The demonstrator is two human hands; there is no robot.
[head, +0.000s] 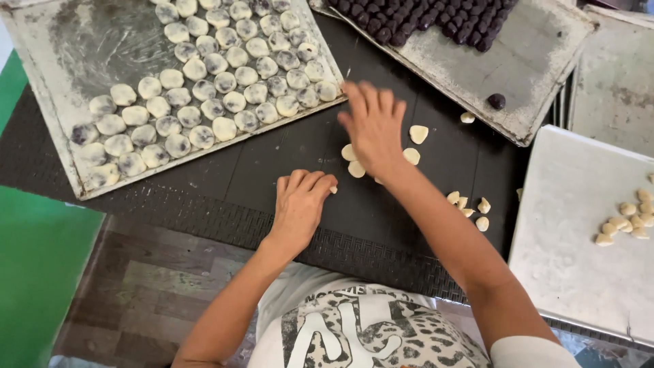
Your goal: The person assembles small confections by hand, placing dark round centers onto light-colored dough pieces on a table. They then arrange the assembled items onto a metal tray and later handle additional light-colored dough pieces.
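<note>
Your right hand (373, 129) covers part of the dough discs (355, 168) under it, so their count can't be told, and your left hand (301, 201) hides all but a sliver of the piece (334, 190) at its fingertips. The top edge cuts off the big tray (82, 48) and the dark balls (422, 17), and the right edge clips the pale lumps (630, 218).
</note>
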